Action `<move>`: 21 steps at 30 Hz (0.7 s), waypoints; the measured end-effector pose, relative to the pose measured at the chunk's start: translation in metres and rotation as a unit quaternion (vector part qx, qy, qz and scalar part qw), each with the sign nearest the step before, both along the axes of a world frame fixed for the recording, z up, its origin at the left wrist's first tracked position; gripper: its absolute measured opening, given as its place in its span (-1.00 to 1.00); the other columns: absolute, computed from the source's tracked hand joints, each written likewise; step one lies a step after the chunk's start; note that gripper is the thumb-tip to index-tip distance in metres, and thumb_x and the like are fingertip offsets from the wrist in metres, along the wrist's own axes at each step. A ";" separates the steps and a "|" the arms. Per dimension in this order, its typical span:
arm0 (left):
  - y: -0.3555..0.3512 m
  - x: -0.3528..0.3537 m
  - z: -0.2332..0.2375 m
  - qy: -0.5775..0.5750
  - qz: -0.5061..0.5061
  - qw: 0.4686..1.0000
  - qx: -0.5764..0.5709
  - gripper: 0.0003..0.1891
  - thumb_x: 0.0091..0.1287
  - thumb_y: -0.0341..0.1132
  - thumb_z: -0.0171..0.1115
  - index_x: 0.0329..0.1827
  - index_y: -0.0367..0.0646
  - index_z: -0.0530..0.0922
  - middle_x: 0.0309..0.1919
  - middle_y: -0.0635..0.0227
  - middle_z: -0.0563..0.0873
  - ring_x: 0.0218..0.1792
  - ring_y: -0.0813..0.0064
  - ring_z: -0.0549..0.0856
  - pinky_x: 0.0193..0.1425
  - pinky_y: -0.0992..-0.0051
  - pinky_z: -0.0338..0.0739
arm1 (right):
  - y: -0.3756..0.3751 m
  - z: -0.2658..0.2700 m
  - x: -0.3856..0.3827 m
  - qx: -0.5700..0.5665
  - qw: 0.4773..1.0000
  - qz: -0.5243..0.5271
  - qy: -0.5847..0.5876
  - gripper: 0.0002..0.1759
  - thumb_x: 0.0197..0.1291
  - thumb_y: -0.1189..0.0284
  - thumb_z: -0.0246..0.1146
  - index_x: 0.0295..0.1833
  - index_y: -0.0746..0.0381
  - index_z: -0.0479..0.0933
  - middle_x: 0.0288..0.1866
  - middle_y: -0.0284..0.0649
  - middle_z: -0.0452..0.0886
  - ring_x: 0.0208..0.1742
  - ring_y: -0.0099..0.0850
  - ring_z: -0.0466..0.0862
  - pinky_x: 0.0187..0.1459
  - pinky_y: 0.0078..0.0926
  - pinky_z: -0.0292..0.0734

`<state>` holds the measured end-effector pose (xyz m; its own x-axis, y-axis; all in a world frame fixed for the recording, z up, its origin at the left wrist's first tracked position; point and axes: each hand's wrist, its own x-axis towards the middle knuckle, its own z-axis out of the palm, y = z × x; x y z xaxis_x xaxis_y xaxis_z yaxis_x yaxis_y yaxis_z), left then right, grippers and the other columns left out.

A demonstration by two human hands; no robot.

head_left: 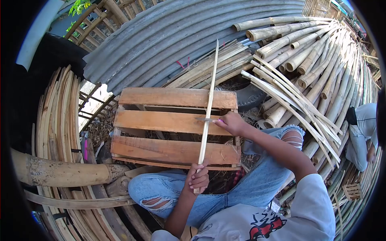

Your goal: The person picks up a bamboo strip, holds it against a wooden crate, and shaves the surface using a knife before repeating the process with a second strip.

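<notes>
Where the wood strip (208, 124) lies: lengthwise from near to far over the right part of the slatted bench (161, 120), its far end reaching past the bench's far edge, its near end in the left hand.
Left hand (197, 176): closed around the near end of the strip, just beside the near edge of the bench.
Right hand (230, 123): closed on the pink handle of a knife (206, 119), over the bench's right side.
Knife: blade crosswise on the strip, pointing left.
Bench: three broad orange-brown boards with gaps between them.
Near side: seated person's ripped jeans (257, 176) and grey shirt (249, 221).
Left side: upright bundle of split strips (58, 112); thick bamboo pole (68, 172) crossing nearer.
Far side: corrugated sheet (173, 40); pile of strips (217, 64) just beyond the bench; dark tire (251, 96) at its far right corner.
Right side: loose pale strips (297, 108) on a large stack of round bamboo poles (317, 52).
Far right: another person (358, 132), partly in view, in light shirt and jeans.
</notes>
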<state>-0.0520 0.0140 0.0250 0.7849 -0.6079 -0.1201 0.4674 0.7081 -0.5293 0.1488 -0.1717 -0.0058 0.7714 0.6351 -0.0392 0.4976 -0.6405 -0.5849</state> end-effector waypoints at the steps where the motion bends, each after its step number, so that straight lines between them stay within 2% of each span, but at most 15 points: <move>1: -0.006 -0.001 0.000 -0.003 0.014 1.000 -0.005 -0.91 0.35 -0.46 -0.28 -0.30 -0.24 0.22 -0.80 0.39 0.29 -0.90 0.64 0.35 -0.93 0.66 0.35 | 0.001 0.001 0.019 -0.054 0.993 -0.096 0.035 -0.31 0.33 -0.08 -0.11 -0.50 0.30 0.56 -0.65 0.06 0.50 -0.50 0.06 0.57 -0.43 -0.05 0.45; 2: -0.011 -0.002 0.001 -0.009 0.015 1.000 -0.008 -0.91 0.35 -0.46 -0.28 -0.30 -0.24 0.22 -0.80 0.39 0.29 -0.90 0.64 0.35 -0.93 0.66 0.35 | 0.000 0.000 0.023 -0.057 0.993 -0.096 0.029 -0.31 0.33 -0.08 -0.11 -0.50 0.30 0.56 -0.65 0.06 0.50 -0.50 0.06 0.57 -0.43 -0.05 0.45; 4: -0.016 0.000 0.004 -0.016 0.024 0.999 -0.021 -0.91 0.34 -0.46 -0.26 -0.29 -0.27 0.24 -0.80 0.38 0.29 -0.91 0.63 0.35 -0.93 0.65 0.36 | -0.005 -0.001 0.030 0.007 0.994 -0.109 0.025 -0.30 0.33 -0.09 -0.11 -0.50 0.32 0.55 -0.66 0.06 0.49 -0.50 0.05 0.57 -0.43 -0.04 0.44; 5: -0.014 0.000 0.005 -0.014 0.028 0.999 -0.040 -0.92 0.33 -0.46 -0.24 -0.30 -0.29 0.21 -0.80 0.38 0.29 -0.90 0.63 0.36 -0.92 0.63 0.38 | 0.003 0.008 0.015 -0.023 0.998 -0.062 0.022 -0.30 0.32 -0.08 -0.10 -0.49 0.33 0.55 -0.66 0.07 0.47 -0.51 0.05 0.56 -0.41 -0.02 0.43; 6: -0.011 0.002 0.004 -0.019 0.033 0.998 -0.043 -0.92 0.33 -0.46 -0.24 -0.30 -0.29 0.21 -0.80 0.38 0.29 -0.90 0.63 0.36 -0.92 0.63 0.38 | 0.013 0.006 -0.006 -0.010 0.999 -0.025 0.028 -0.32 0.32 -0.07 -0.07 -0.50 0.34 0.53 -0.67 0.09 0.46 -0.52 0.05 0.55 -0.38 -0.02 0.44; 7: -0.007 0.003 0.004 -0.011 0.033 0.996 -0.077 -0.92 0.33 -0.45 -0.22 -0.30 -0.28 0.20 -0.81 0.37 0.28 -0.90 0.62 0.36 -0.93 0.63 0.39 | 0.017 0.009 -0.028 0.057 0.997 0.032 0.050 -0.33 0.31 -0.06 -0.04 -0.52 0.34 0.53 -0.67 0.08 0.47 -0.52 0.04 0.54 -0.37 -0.05 0.44; 9: -0.002 0.001 0.003 0.003 0.039 0.993 -0.111 -0.92 0.33 -0.44 -0.20 -0.31 -0.27 0.16 -0.81 0.37 0.28 -0.90 0.62 0.36 -0.93 0.61 0.39 | 0.022 0.003 -0.063 0.069 0.988 0.135 0.004 -0.37 0.31 -0.02 -0.03 -0.53 0.29 0.53 -0.68 0.05 0.47 -0.54 0.02 0.55 -0.41 -0.09 0.43; 10: -0.001 0.000 -0.001 0.004 0.052 0.992 -0.112 -0.92 0.33 -0.44 -0.20 -0.31 -0.27 0.16 -0.81 0.37 0.28 -0.90 0.62 0.36 -0.93 0.61 0.39 | 0.022 0.003 -0.061 0.068 0.987 0.147 0.007 -0.37 0.31 -0.02 -0.03 -0.53 0.29 0.53 -0.68 0.05 0.47 -0.54 0.02 0.55 -0.41 -0.09 0.43; 12: -0.003 -0.003 -0.008 -0.012 0.035 0.993 -0.114 -0.91 0.33 -0.44 -0.20 -0.30 -0.27 0.16 -0.80 0.36 0.29 -0.91 0.62 0.36 -0.93 0.62 0.39 | 0.016 0.004 -0.054 0.017 0.988 0.149 -0.034 -0.39 0.30 -0.03 -0.02 -0.54 0.26 0.53 -0.69 0.01 0.47 -0.56 0.00 0.55 -0.45 -0.11 0.43; 13: -0.001 -0.002 -0.004 -0.004 0.030 0.990 -0.139 -0.94 0.35 -0.45 -0.24 -0.29 -0.26 0.19 -0.81 0.37 0.30 -0.93 0.64 0.34 -0.95 0.65 0.34 | 0.017 -0.002 -0.034 0.023 0.998 0.061 0.011 -0.38 0.28 -0.07 -0.01 -0.58 0.23 0.53 -0.70 -0.02 0.47 -0.57 -0.02 0.56 -0.48 -0.12 0.43; 14: 0.000 -0.001 -0.002 0.012 0.036 0.986 -0.160 -0.93 0.35 -0.44 -0.23 -0.29 -0.26 0.17 -0.81 0.38 0.30 -0.93 0.65 0.33 -0.95 0.66 0.34 | 0.012 -0.013 -0.011 -0.039 0.997 0.047 -0.048 -0.36 0.27 -0.08 -0.02 -0.60 0.22 0.52 -0.69 -0.02 0.49 -0.56 -0.02 0.57 -0.48 -0.10 0.44; 17: -0.002 0.007 0.003 0.020 0.047 0.983 -0.174 -0.92 0.35 -0.44 -0.22 -0.29 -0.27 0.15 -0.80 0.39 0.30 -0.93 0.66 0.33 -0.95 0.66 0.34 | 0.013 -0.003 0.003 -0.057 0.998 -0.001 -0.038 -0.34 0.28 -0.08 -0.03 -0.61 0.25 0.52 -0.68 0.00 0.50 -0.54 0.01 0.57 -0.44 -0.09 0.46; 19: -0.003 0.008 0.001 0.005 0.052 0.984 -0.173 -0.88 0.34 -0.42 -0.16 -0.29 -0.26 0.13 -0.78 0.36 0.30 -0.91 0.64 0.37 -0.91 0.63 0.42 | 0.020 0.001 -0.010 -0.041 0.996 -0.066 0.031 -0.32 0.29 -0.09 -0.04 -0.60 0.27 0.52 -0.67 0.03 0.51 -0.52 0.02 0.58 -0.40 -0.07 0.48; 20: -0.003 0.005 0.001 0.001 0.053 0.984 -0.172 -0.88 0.34 -0.42 -0.16 -0.29 -0.26 0.13 -0.78 0.36 0.30 -0.91 0.64 0.37 -0.91 0.63 0.42 | 0.021 0.003 -0.019 -0.040 0.997 -0.065 0.028 -0.32 0.29 -0.09 -0.04 -0.60 0.27 0.52 -0.67 0.03 0.51 -0.52 0.02 0.58 -0.40 -0.07 0.48; 21: -0.003 0.002 0.001 -0.011 0.049 0.985 -0.165 -0.88 0.34 -0.42 -0.17 -0.29 -0.25 0.13 -0.78 0.37 0.30 -0.91 0.64 0.37 -0.91 0.63 0.42 | 0.022 0.005 -0.030 -0.014 1.000 -0.015 0.017 -0.31 0.30 -0.09 -0.05 -0.60 0.28 0.52 -0.67 0.03 0.50 -0.52 0.03 0.58 -0.39 -0.07 0.48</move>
